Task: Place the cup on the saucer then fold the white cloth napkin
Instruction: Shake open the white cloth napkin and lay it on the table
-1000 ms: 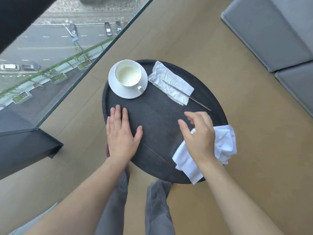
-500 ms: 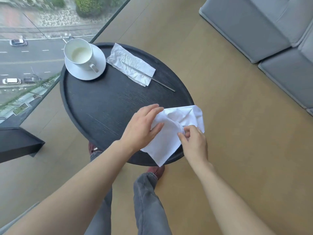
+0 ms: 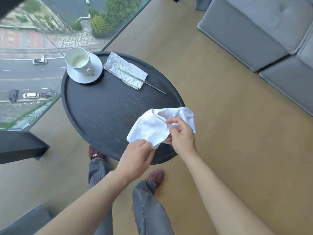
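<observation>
A white cup (image 3: 78,60) stands upright on its white saucer (image 3: 94,74) at the far left of the round black table (image 3: 101,112). The white cloth napkin (image 3: 152,124) lies crumpled at the table's near right edge, partly lifted. My left hand (image 3: 137,156) pinches its near corner. My right hand (image 3: 182,136) grips its middle fold from the right, and part of the cloth is hidden behind the fingers.
A crinkled paper wrapper (image 3: 125,72) with a thin metal stick (image 3: 152,86) lies at the back of the table. A glass wall (image 3: 33,73) runs along the left. Grey sofa cushions (image 3: 254,31) stand at the right. My shoes (image 3: 155,175) are under the table's near edge.
My left hand left the tabletop, crossed to the napkin and now pinches its near corner. My right hand has kept hold of the cloth and lifted it. The camera has shifted.
</observation>
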